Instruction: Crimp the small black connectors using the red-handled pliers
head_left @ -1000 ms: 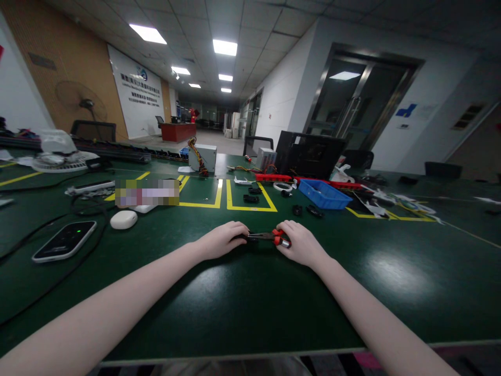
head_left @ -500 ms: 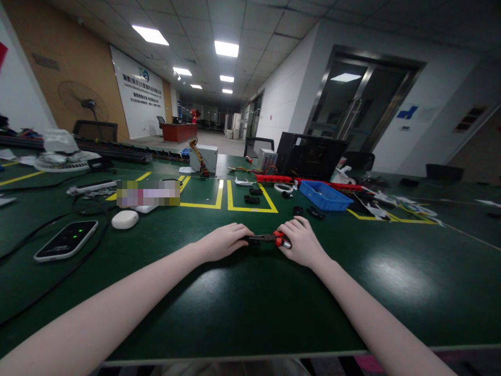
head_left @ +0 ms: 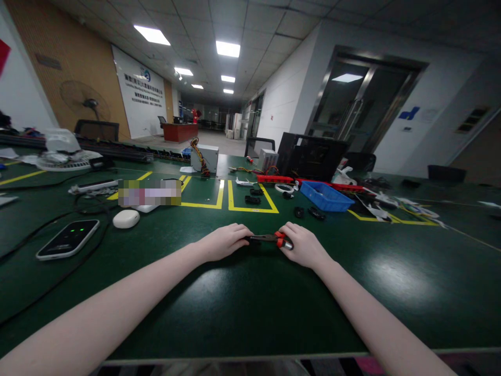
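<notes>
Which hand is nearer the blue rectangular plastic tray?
Right. The right hand, holding red-handled pliers, is in front of the tray; the left hand is farther left, by the pliers' tips.

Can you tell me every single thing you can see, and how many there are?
pliers: one, red handles, right hand
small part: one, black, left fingertips
loose pieces: several, black, mid-table
tray: one, blue, right of middle
ring: one, white, beside tray
flat device: one, black and white, left
rounded case: one, white, left
metal boxes: two, grey, far side
big box: one, black, far right
cables: several, mostly black, left
tape: several strips, yellow, on table
table: one, green, beneath
desk: one, red, background
left hand: one, bare, centre
right hand: one, bare, centre
</notes>
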Available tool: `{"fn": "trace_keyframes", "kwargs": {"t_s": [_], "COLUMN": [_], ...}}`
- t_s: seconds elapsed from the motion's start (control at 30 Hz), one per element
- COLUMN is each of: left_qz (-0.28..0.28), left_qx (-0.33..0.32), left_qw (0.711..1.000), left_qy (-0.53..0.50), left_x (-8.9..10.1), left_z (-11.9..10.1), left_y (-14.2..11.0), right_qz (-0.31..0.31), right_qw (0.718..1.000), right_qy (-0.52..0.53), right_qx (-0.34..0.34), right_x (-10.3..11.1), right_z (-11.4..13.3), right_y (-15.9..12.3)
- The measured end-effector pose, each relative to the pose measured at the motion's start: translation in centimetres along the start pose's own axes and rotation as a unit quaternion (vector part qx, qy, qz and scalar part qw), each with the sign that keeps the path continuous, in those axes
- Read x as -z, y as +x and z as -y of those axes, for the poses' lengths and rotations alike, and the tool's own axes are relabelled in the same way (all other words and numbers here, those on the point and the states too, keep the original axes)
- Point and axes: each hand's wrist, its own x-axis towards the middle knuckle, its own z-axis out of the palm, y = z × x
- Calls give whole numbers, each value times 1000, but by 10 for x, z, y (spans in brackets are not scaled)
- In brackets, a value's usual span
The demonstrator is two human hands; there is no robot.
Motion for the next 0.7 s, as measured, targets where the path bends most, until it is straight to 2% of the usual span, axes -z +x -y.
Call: {"fn": "trace_keyframes", "kwargs": {"t_s": [0.33, 0.7], "left_qz": [-9, -19], "left_qx": [-16, -34], "left_qw": [999, 996], "left_qy": [34, 82], "left_x": [-1, 0], "left_z": [2, 2], "left_y": [-2, -2], "right_qz": [-17, -10], "right_qw": [1000, 1000], "right_qy": [17, 23], "right_qx": [19, 13], "right_x": [1, 0], "right_z": [1, 1], "right_y": [-1, -1]}}
